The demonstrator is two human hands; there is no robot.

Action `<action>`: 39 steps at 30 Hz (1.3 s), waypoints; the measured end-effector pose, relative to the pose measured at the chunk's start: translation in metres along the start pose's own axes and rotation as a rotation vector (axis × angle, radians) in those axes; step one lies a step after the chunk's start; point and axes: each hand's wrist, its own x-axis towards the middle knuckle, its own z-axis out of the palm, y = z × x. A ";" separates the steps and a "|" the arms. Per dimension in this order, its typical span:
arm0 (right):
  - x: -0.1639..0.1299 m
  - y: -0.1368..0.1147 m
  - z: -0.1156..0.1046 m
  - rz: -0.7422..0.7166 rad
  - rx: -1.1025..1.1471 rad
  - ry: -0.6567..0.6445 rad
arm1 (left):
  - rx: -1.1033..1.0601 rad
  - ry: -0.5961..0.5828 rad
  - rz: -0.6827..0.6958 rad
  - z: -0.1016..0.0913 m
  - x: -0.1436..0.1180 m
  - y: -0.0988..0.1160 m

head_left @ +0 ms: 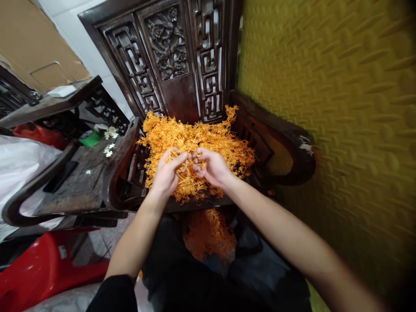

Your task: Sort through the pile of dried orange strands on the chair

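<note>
A large heap of orange, finely branched plastic-looking sprigs (208,134) covers the seat of a dark carved wooden chair (180,97). Over the front of the heap, my left hand (169,170) pinches an orange sprig between thumb and fingers. My right hand (211,167) meets it from the other side, its thumb and forefinger closed at the same sprig. The fingertips of both hands nearly touch. Exactly which strands each hand grips is hard to separate from the heap behind.
A yellow textured panel (325,86) rises close on the right, beside the chair's curved armrest (305,151). To the left stand another wooden seat (78,186) with a green roll (90,138) and pale flower pieces (109,149), and a red plastic stool (48,264). Orange bits lie below (209,232).
</note>
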 end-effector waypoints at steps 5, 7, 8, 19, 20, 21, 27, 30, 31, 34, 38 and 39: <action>-0.007 -0.001 0.004 -0.087 -0.075 -0.067 | 0.088 0.006 0.085 -0.003 0.000 0.000; -0.008 0.000 0.005 -0.120 -0.172 -0.059 | 0.084 0.038 0.076 -0.005 0.001 0.001; -0.008 0.001 0.005 -0.141 -0.202 -0.043 | 0.064 0.051 0.048 -0.006 0.001 0.002; -0.003 0.001 0.003 -0.264 -0.354 -0.146 | -0.178 -0.115 -0.194 -0.006 -0.004 0.011; -0.003 0.001 0.002 -0.280 -0.389 -0.131 | -0.191 -0.120 -0.190 -0.006 -0.004 0.010; -0.002 0.000 0.001 -0.311 -0.440 -0.096 | -0.203 -0.123 -0.189 -0.006 -0.003 0.010; 0.012 -0.002 -0.014 -0.596 -0.840 0.300 | -0.253 -0.090 -0.285 -0.001 0.001 0.002; 0.027 -0.014 -0.029 -0.613 -0.804 0.456 | -0.277 -0.115 -0.236 0.004 -0.003 0.008; 0.032 -0.021 -0.036 -0.593 -0.748 0.512 | -0.285 -0.119 -0.188 0.005 -0.004 0.010; 0.039 -0.039 -0.049 -0.392 -0.416 0.577 | -0.259 -0.074 -0.061 0.003 -0.004 0.013; 0.027 -0.046 -0.042 -0.176 -0.133 0.371 | -0.143 0.009 -0.087 -0.002 0.006 0.003; 0.024 -0.044 -0.037 -0.160 -0.107 0.321 | -0.122 0.009 -0.089 -0.003 0.008 0.001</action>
